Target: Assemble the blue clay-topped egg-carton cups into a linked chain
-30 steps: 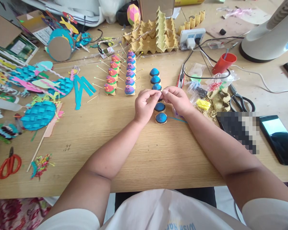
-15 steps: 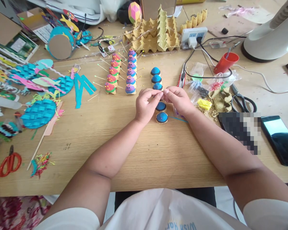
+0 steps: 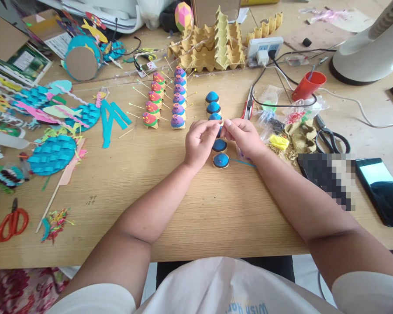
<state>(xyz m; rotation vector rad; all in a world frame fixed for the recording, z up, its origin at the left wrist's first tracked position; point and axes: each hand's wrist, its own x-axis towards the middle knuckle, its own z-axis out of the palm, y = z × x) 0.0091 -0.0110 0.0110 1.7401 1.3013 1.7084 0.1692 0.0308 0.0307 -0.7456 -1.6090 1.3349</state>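
Observation:
My left hand [image 3: 201, 141] and my right hand [image 3: 244, 136] meet in a pinch over a row of blue domed egg-carton cups with dark rims. Whatever sits between the fingertips is too small to make out. Behind the hands stand blue cups [image 3: 212, 97]; another blue cup [image 3: 219, 145] shows just below the fingers. The nearest blue cup [image 3: 221, 160] bears tiny pinkish dots. Left of this row are a purple-and-blue egg-carton row [image 3: 178, 121] and a red-and-green egg-carton row [image 3: 150, 119], with faces and pin-like sticks.
Egg cartons [image 3: 199, 56] and a power strip [image 3: 265, 46] stand at the back. On the right lie a box cutter [image 3: 248, 104], black scissors [image 3: 330, 137], a red cup [image 3: 309, 86] and a phone [image 3: 380, 192]. Woven blue paper crafts [image 3: 52, 155] and orange-handled scissors [image 3: 13, 222] are on the left.
The pinched fingertips have shifted slightly, and a little more of the blue cup beneath them shows. Both arms are otherwise nearly still.

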